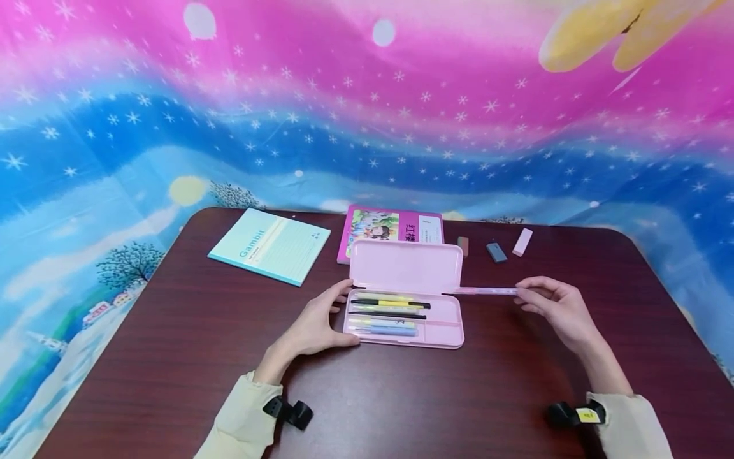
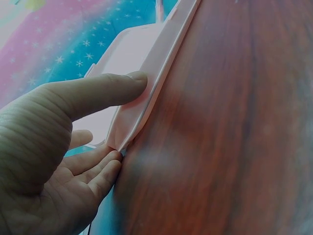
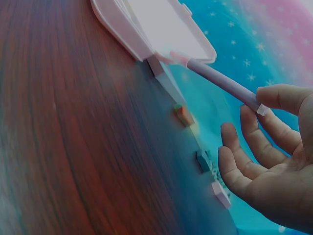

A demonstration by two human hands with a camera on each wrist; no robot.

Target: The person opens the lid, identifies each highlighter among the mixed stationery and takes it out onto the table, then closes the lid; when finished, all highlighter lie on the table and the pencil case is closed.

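Observation:
A pink pencil case (image 1: 444,338) lies with its lid raised on the table, several pens (image 1: 390,315) in its left part. My left hand (image 1: 312,328) grips the left end of the case, thumb along the front wall and fingers at the back corner. The left wrist view has the thumb (image 2: 112,90) against the case's pink side wall (image 2: 151,81). To the right of the case, my right hand (image 1: 556,309) pinches a slim purple pen (image 1: 496,291) by its end between thumb and fingers. The pen (image 3: 222,83) points left toward the case's hinge, its far tip pinkish.
Behind the case lies a pink picture book (image 1: 373,229), partly covered by the lid. A light green notebook (image 1: 272,245) is at the back left. At the back right are a reddish-green eraser (image 1: 463,245), a blue-grey eraser (image 1: 496,252) and a pale pink eraser (image 1: 522,242).

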